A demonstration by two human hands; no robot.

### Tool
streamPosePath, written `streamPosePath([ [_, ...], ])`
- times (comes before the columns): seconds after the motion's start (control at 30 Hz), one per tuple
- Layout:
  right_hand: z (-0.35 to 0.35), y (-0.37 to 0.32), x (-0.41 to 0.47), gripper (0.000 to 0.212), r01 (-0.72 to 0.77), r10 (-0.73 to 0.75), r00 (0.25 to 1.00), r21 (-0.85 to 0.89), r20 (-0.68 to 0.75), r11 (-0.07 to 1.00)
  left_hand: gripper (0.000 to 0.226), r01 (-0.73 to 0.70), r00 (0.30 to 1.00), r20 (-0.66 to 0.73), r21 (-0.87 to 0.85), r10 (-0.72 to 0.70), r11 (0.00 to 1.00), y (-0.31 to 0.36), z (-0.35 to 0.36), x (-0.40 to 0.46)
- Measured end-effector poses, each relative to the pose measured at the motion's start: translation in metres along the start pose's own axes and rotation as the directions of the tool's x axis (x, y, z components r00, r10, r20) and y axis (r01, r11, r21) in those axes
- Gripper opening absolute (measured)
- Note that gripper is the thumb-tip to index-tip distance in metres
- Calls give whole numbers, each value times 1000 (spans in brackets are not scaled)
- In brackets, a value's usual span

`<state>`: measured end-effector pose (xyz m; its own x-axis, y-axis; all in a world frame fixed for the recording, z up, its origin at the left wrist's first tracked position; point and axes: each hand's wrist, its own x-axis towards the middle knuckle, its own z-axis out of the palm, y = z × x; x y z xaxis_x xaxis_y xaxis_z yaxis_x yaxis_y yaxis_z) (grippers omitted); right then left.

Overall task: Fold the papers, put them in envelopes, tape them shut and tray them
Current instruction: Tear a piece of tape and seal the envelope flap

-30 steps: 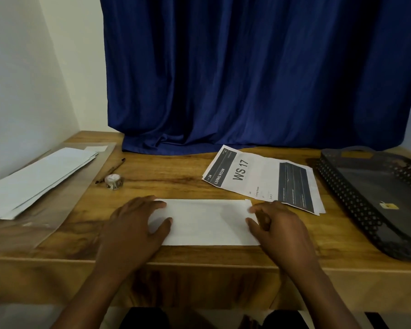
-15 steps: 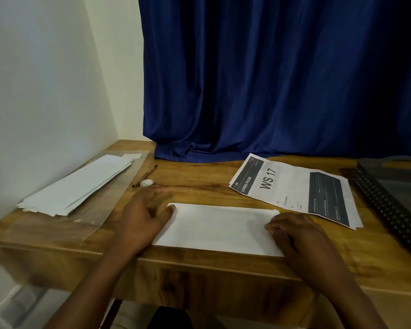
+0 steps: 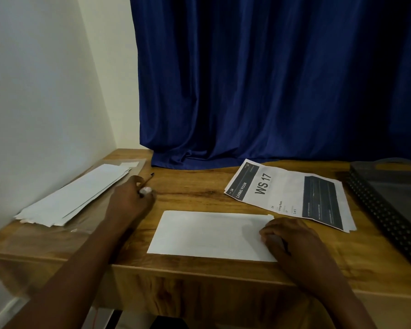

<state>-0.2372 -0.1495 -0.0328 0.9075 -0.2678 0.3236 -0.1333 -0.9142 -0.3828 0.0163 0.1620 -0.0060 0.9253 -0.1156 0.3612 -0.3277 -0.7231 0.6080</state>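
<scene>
A white envelope (image 3: 209, 233) lies flat near the table's front edge. My right hand (image 3: 292, 243) rests on its right end with the fingers curled, pressing it down. My left hand (image 3: 128, 200) is stretched out to the left of the envelope. Its thumb and fingers are closed around a small tape roll (image 3: 145, 190), which still sits on the table. A stack of printed papers (image 3: 287, 193) marked "WS 17" lies behind the envelope on the right. The dark perforated tray (image 3: 375, 203) stands at the far right, partly cut off by the frame.
A pile of white envelopes (image 3: 76, 195) lies on a clear plastic sleeve at the left, by the wall. A pen (image 3: 150, 177) lies just behind the tape roll. A blue curtain (image 3: 271, 91) hangs along the back of the wooden table (image 3: 199, 195).
My left hand left the envelope's left end and moved up-left onto the tape roll. My right hand stayed on the envelope's right end. The view swung to the left.
</scene>
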Motion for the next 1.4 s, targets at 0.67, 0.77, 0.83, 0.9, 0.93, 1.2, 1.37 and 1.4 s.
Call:
streamPosePath([
  [0.67,-6,-26,0,15,61,68,953,406,-296,912,64,376,819,478,-866,319,330,99,57,-101],
  [0.77,1,-43,7,16,83,65,958,491,-278,867,56,313,827,466,-846,316,431,101,54,-104],
  [0.83,8,-50,11,17,78,69,969,555,-239,828,49,204,832,435,-817,345,539,102,51,-107],
  [0.9,13,-53,12,17,58,93,972,603,-217,796,43,137,840,417,-782,348,608,104,50,-109],
  [0.93,15,-53,13,17,50,107,971,621,-213,782,41,127,842,416,-772,343,623,105,49,-109],
  [1.2,20,-43,9,18,13,169,968,708,-185,706,48,83,797,432,-771,422,632,102,50,-110],
  [1.37,22,-42,10,20,-1,166,972,700,-168,714,43,87,807,419,-781,416,619,101,50,-109],
  [1.4,22,-42,10,19,0,160,973,692,-167,722,41,97,808,421,-784,411,614,101,50,-109],
])
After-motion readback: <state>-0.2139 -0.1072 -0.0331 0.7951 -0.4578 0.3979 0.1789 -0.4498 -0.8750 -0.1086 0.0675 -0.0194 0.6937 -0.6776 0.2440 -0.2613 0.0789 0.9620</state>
